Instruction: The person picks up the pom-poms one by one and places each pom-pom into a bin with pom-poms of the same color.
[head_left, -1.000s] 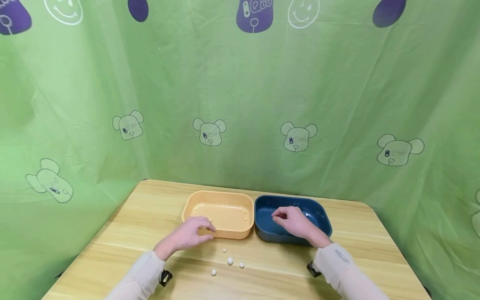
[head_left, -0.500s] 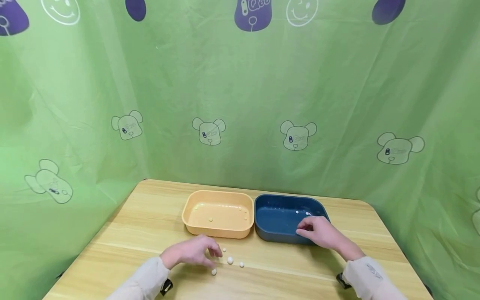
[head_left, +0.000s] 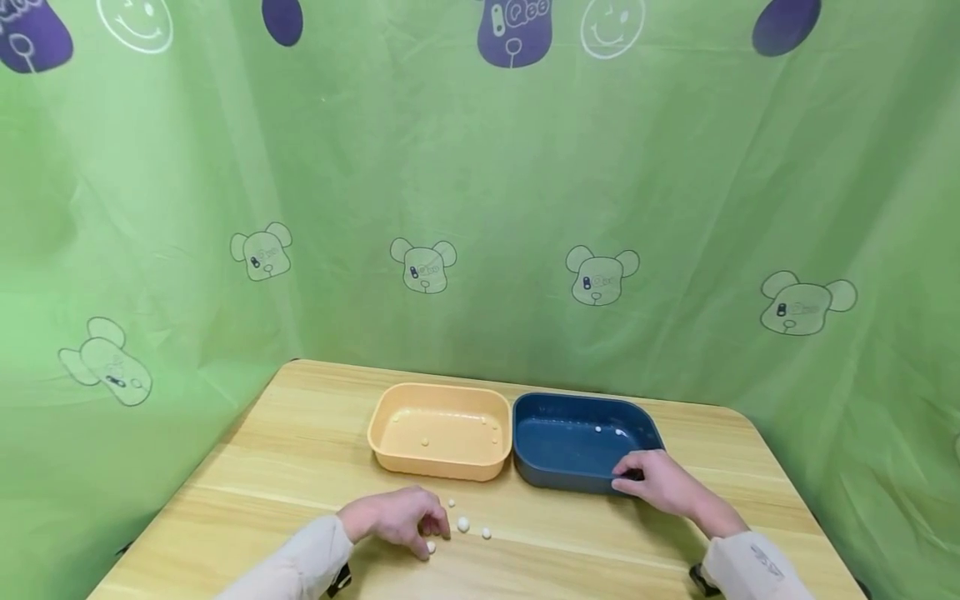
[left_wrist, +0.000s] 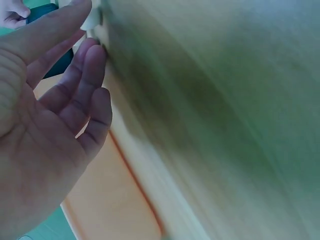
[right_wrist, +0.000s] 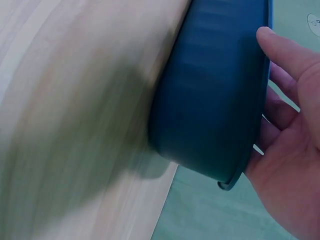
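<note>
- On my head feed, the left hand [head_left: 405, 515] reaches in from the left, low over the near part of the worktop [head_left: 600, 550], fingers bent down and thumb tip at the near-left white ball [head_left: 431, 547].
- Its thumb and fingers are only slightly apart; my left wrist view shows something white by the tips, yet I cannot tell if they pinch it.
- The right hand [head_left: 663, 482] is at the near right rim of the dark blue box [head_left: 558, 481], thumb on the near side, partly bent fingers on the far side; I cannot tell whether it grips the rim.
- Just right of the left hand I count three more on the worktop: a small far ball [head_left: 452, 502], the largest ball [head_left: 463, 524] and a right-hand ball [head_left: 486, 533].
- The pale orange box [head_left: 438, 470] stands just left of the blue one.
- A second ago the left hand was by the orange box's near rim; it has come nearer.
- The right hand has shifted right and nearer from over the blue interior.
- On the green cloth [head_left: 480, 167] I read a white "Q" starting a word; the dark print on the right sleeve [head_left: 753, 567] is too small.
</note>
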